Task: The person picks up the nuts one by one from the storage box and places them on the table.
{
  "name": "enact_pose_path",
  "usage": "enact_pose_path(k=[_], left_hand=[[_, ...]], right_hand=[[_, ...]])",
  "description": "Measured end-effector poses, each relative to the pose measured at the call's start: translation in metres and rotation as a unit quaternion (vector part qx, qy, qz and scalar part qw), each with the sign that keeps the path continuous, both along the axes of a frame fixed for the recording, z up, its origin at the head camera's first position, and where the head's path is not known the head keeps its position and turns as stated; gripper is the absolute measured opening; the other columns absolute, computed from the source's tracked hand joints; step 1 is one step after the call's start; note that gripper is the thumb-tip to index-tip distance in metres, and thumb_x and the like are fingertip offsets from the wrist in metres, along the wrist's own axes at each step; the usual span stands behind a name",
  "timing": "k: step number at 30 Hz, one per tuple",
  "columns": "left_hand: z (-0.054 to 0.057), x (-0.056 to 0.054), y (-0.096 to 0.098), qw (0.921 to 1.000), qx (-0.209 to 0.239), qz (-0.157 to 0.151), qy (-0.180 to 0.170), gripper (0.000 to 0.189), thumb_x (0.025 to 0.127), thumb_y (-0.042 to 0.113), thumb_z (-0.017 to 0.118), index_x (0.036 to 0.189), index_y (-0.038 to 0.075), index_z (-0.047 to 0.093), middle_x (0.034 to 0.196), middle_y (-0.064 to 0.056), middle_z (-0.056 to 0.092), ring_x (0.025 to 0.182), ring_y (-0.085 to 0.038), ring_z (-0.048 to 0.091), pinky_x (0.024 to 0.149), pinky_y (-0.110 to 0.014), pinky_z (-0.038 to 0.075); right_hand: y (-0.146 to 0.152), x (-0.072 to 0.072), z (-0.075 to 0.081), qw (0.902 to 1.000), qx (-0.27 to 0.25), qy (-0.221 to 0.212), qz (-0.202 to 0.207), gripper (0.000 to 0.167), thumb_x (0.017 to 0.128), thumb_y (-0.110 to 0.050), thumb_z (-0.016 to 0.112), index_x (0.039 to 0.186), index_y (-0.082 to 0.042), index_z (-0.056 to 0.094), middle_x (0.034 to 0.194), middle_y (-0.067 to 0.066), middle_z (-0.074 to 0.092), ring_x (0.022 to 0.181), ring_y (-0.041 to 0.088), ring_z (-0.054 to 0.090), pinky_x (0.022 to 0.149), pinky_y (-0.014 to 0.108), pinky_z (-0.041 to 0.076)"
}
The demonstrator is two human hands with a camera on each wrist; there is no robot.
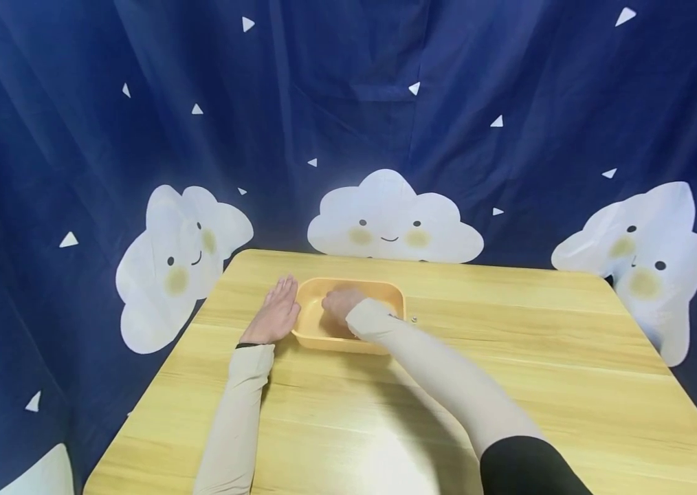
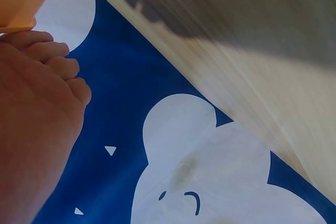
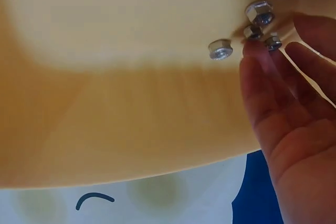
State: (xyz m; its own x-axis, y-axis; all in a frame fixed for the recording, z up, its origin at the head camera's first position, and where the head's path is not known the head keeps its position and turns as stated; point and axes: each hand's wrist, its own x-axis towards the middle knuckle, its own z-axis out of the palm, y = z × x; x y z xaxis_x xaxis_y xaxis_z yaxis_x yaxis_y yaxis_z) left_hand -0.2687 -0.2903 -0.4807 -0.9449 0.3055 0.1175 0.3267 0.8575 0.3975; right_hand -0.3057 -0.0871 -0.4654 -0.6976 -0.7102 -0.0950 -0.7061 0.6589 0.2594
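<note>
My right hand reaches down into a shallow light-orange tray. In the right wrist view, the fingertips of this hand are right at a small group of metal nuts on the tray floor: a larger nut and two smaller ones, one of them a nut at a fingertip. Another silver nut lies just left of the fingers. My left hand rests along the tray's left outer wall, fingers pointing away; in the left wrist view, its fingers lie right under the rim.
The tray stands on a wooden table, toward its far edge. A small metal piece lies on the table just right of the tray. Behind the table hangs a dark blue curtain with white clouds and triangles.
</note>
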Motion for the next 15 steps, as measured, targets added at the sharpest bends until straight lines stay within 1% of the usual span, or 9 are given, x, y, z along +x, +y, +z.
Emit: enact_pose_path(k=[4,7,12,15], left_hand=[[-0.0012,-0.0008,-0.0003,1.0,-0.004,0.002,-0.007,0.061,0.109,0.02,0.026,0.16,-0.012,0.016,0.172,-0.027,0.009,0.161,-0.047,0.008,0.131,-0.062,0.009],[-0.0022,-0.0017,-0.0009,0.9999,-0.006,0.002,-0.012,0.061,0.11,0.02,0.026,0.161,-0.01,0.015,0.172,-0.026,0.009,0.161,-0.046,0.007,0.132,-0.062,0.008],[-0.0023,-0.0021,-0.0004,1.0,-0.009,0.0,-0.004,0.06,0.109,0.019,0.027,0.16,-0.012,0.016,0.171,-0.028,0.012,0.16,-0.048,0.009,0.131,-0.064,0.01],[-0.0017,-0.0019,0.0001,1.0,-0.007,0.0,-0.001,0.06,0.109,0.018,0.028,0.16,-0.012,0.017,0.171,-0.029,0.013,0.16,-0.049,0.01,0.13,-0.065,0.011]], right_hand=[[-0.0013,0.0007,-0.0016,0.9999,-0.011,-0.006,0.009,0.023,0.092,-0.001,0.064,0.107,-0.015,0.074,0.108,0.004,0.076,0.094,0.018,0.072,0.085,0.027,0.061],[-0.0016,0.0014,-0.0022,0.9997,-0.018,-0.013,0.007,0.023,0.091,0.001,0.064,0.107,-0.013,0.074,0.108,0.004,0.076,0.093,0.018,0.072,0.084,0.026,0.061],[-0.0017,0.0029,-0.0002,0.9991,-0.028,-0.031,-0.009,0.02,0.094,-0.001,0.062,0.104,-0.013,0.074,0.103,0.004,0.077,0.089,0.018,0.072,0.08,0.027,0.06],[-0.0024,0.0033,0.0013,0.999,-0.022,-0.037,-0.011,0.019,0.093,-0.003,0.061,0.103,-0.013,0.074,0.101,0.004,0.077,0.087,0.018,0.072,0.078,0.028,0.061]])
